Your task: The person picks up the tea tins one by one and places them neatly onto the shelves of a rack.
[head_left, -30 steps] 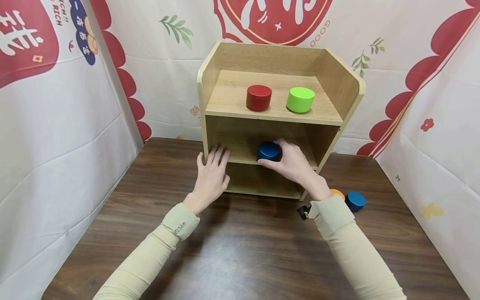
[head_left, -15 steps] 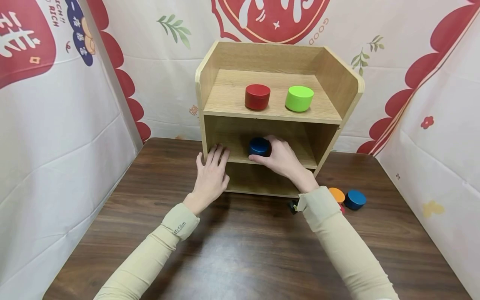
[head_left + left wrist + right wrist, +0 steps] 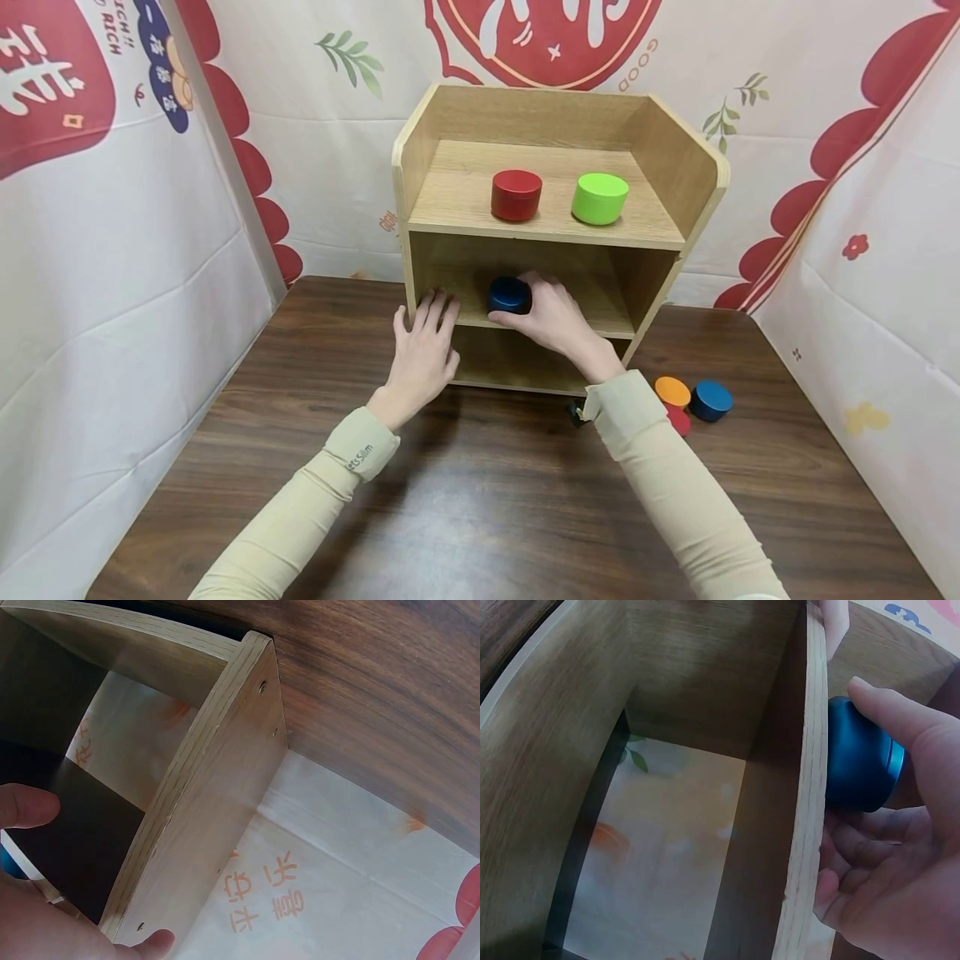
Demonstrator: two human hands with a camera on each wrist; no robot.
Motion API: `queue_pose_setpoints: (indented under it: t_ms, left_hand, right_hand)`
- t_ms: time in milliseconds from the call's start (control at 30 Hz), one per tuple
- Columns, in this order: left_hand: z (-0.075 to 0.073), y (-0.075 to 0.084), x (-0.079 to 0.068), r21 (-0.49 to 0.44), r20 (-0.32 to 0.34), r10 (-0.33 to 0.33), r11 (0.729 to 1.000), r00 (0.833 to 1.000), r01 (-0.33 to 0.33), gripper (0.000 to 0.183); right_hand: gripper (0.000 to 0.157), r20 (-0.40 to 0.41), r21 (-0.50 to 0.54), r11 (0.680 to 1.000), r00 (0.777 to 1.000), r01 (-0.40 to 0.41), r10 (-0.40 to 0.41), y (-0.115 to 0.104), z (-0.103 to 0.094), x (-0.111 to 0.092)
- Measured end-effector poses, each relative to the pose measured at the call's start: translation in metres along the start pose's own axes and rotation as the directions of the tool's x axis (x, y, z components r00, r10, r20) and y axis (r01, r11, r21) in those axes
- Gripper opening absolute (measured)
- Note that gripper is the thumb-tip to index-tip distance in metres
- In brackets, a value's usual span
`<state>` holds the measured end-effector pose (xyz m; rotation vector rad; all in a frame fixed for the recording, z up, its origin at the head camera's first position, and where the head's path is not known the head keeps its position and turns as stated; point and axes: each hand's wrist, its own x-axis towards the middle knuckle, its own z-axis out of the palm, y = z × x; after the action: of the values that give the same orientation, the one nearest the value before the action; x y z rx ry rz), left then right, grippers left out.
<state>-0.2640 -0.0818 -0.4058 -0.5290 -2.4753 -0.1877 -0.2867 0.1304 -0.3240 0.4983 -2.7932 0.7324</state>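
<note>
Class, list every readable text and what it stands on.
"RICH", with a clipped "ICH!!" above: left cloth wall
"GOOD": back cloth wall
"平安", "喜乐": back cloth wall, left wrist view
"etsSlim", start unclear: left cuff
Blue patch: too blurred
Red circle, red patch: cut off

Left cloth point(image 3: 150, 250) is showing RICH and RICH!!, plus small, unclear characters on a blue badge point(image 3: 162, 67); back cloth point(image 3: 330, 183) is carrying GOOD near a red medallion point(image 3: 555, 37) with cropped characters, and orange 平安喜乐 in left wrist view; left cuff point(image 3: 362, 443) is reading roughly Let's Slim
</note>
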Motion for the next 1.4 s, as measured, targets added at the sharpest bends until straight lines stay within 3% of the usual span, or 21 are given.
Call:
queue_pose_setpoints:
  t_ms: [400, 800, 1033, 1400]
  left_hand:
    - [0.000, 0.001, 0.000, 0.004, 0.014, -0.003, 1.000, 1.000, 0.003, 0.072]
    - [0.000, 0.001, 0.000, 0.005, -0.014, 0.008, 1.000, 1.000, -0.007, 0.072]
    - [0.000, 0.001, 0.000, -0.005, 0.007, -0.003, 1.000, 1.000, 0.003, 0.073]
    - [0.002, -0.001, 0.000, -0.004, -0.017, 0.001, 1.000, 1.000, -0.001, 0.073]
  right_hand:
    - [0.070, 0.003, 0.002, 1.000, 1.000, 0.009, -0.009, -0.001, 0.001, 0.001]
    - [0.074, -0.015, -0.002, 0.999, 0.999, 0.035, -0.035, 0.000, -0.001, -0.004]
    - [0.072, -0.089, -0.016, 0.998, 0.994, 0.063, -0.064, 0.003, -0.009, -0.020]
    - [0.065, -0.147, -0.002, 0.997, 0.986, 0.075, -0.074, 0.022, -0.022, -0.061]
